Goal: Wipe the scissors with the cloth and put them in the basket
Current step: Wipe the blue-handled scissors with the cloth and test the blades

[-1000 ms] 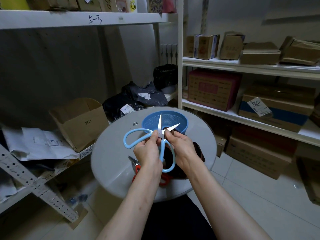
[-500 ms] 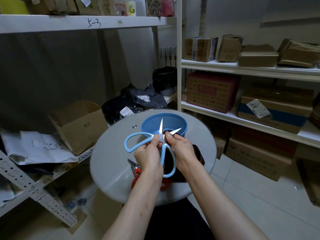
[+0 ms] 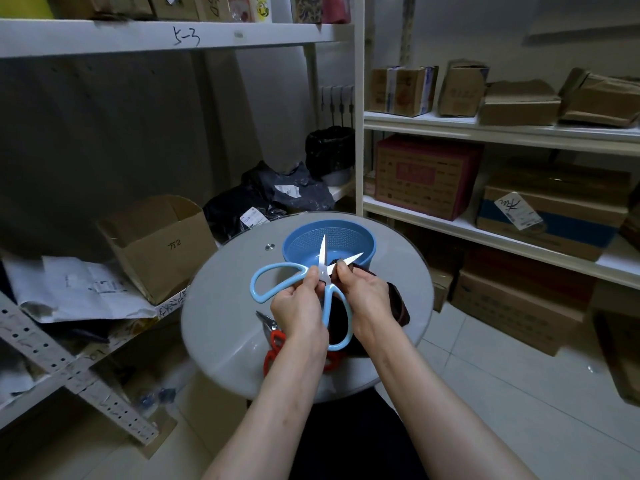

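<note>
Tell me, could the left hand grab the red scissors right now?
Probably not yet: the left hand is pinching the blue scissors. The red scissors lie uncovered just below it, close by.

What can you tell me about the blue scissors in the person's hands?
The blue scissors have two big light-blue loop handles that look plastic and short, pale, shiny blades. They are open, blades spread in a V pointing away toward the blue basket. The left hand pinches them near the pivot; the right hand presses a dark cloth on one blade. They are held above the round table.
</note>
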